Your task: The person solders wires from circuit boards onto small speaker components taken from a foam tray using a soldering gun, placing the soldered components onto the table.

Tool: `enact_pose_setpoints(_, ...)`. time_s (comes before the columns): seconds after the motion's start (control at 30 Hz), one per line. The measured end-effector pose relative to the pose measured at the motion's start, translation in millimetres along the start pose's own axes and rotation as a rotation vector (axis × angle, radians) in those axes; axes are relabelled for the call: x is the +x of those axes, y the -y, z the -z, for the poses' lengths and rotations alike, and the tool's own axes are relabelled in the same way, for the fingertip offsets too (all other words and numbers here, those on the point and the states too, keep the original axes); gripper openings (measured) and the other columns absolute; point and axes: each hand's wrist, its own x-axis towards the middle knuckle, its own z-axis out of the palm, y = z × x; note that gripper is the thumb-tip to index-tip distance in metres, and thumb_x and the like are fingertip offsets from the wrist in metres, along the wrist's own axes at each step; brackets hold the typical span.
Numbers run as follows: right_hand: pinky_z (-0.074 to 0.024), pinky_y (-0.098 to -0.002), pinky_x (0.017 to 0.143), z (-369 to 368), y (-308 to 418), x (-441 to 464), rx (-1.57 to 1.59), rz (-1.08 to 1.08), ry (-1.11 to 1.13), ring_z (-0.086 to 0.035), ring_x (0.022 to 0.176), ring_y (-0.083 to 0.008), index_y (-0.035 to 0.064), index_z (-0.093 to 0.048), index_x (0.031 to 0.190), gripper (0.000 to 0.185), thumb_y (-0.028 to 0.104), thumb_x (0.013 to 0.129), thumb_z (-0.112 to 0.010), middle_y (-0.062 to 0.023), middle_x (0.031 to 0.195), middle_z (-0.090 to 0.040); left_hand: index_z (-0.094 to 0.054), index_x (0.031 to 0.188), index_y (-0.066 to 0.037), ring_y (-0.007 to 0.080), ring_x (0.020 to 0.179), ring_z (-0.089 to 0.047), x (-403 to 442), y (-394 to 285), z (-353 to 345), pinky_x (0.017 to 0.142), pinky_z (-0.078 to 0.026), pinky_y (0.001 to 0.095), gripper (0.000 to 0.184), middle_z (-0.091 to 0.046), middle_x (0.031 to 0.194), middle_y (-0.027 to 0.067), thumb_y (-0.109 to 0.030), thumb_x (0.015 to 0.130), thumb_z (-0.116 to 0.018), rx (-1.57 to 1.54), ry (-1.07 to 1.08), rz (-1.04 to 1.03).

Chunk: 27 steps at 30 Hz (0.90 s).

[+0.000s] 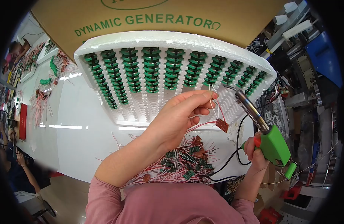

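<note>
My left hand (183, 110) pinches red and white wires between thumb and forefinger. From these wires hangs a small brown circuit board (222, 126). The wire ends reach up to the lower end of a row of green round parts (211, 79) in a tilted white foam tray (172, 36). My right hand (255, 152) is wrapped around the handle of a green soldering gun (275, 145). Its metal barrel points up and left, and the bent tip is close to the wire ends; whether it touches them I cannot tell.
Below my left arm lies a heap of wired circuit boards (188, 156). A cardboard box (153, 16) stands behind the tray. A black cable (231, 160) loops near my right hand. At left are more wired parts (40, 97), a red box (23, 121) and another person's arm (28, 171).
</note>
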Motion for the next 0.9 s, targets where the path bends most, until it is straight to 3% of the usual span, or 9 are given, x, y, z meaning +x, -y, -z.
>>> enact_pose_setpoints(0.07, -0.0281, -0.0218, 0.040, -6.5, 5.2, 0.3, 0.112, 0.094, 0.040, -0.032, 0.038, -0.0061, 0.0021, -0.041, 0.116, 0.053, 0.037, 0.081, -0.059, 0.0033, 0.052, -0.040, -0.057, 0.102, -0.008, 0.0017, 0.075, -0.048, -0.6, -1.1, -2.0, 0.066, -0.037, 0.0177, 0.026, -0.054, 0.084, -0.0060, -0.027, 0.085, -0.054, 0.003, -0.009, 0.005)
enact_pose_setpoints(0.17, -0.0264, -0.0217, 0.038, -6.8, -10.5, -8.8, 0.278, 0.165, -0.072, -0.028, 0.038, -0.0062, 0.0026, -0.040, 0.113, 0.047, 0.036, 0.083, -0.055, 0.0031, 0.052, -0.038, -0.057, 0.102, -0.008, 0.0024, 0.076, -0.049, -2.9, -2.2, -6.2, 0.066, -0.038, 0.0188, 0.025, -0.055, 0.086, -0.0051, -0.027, 0.084, -0.055, 0.017, -0.037, 0.003)
enact_pose_setpoints(0.43, -0.0268, -0.0219, 0.038, -2.1, -28.6, -14.7, 0.479, 0.230, -0.125, -0.027, 0.038, -0.0069, 0.0025, -0.037, 0.114, 0.044, 0.034, 0.086, -0.050, 0.0023, 0.053, -0.035, -0.056, 0.101, -0.008, 0.0033, 0.071, -0.052, -4.3, -4.4, -11.7, 0.060, -0.041, 0.0183, 0.024, -0.061, 0.098, 0.0028, -0.025, 0.084, -0.056, 0.080, -0.080, -0.046)
enact_pose_setpoints(0.9, -0.0302, -0.0210, 0.043, -1.2, -29.4, -28.5, 0.559, 0.253, -0.149, -0.032, 0.039, -0.0051, 0.0015, -0.039, 0.121, 0.041, 0.025, 0.088, -0.048, -0.0008, 0.056, -0.042, -0.055, 0.104, -0.009, 0.0021, 0.065, -0.049, -3.8, 0.8, -33.6, 0.060, -0.038, 0.0190, 0.029, -0.060, 0.088, -0.0027, -0.028, 0.082, -0.059, 0.226, -0.271, -0.114)
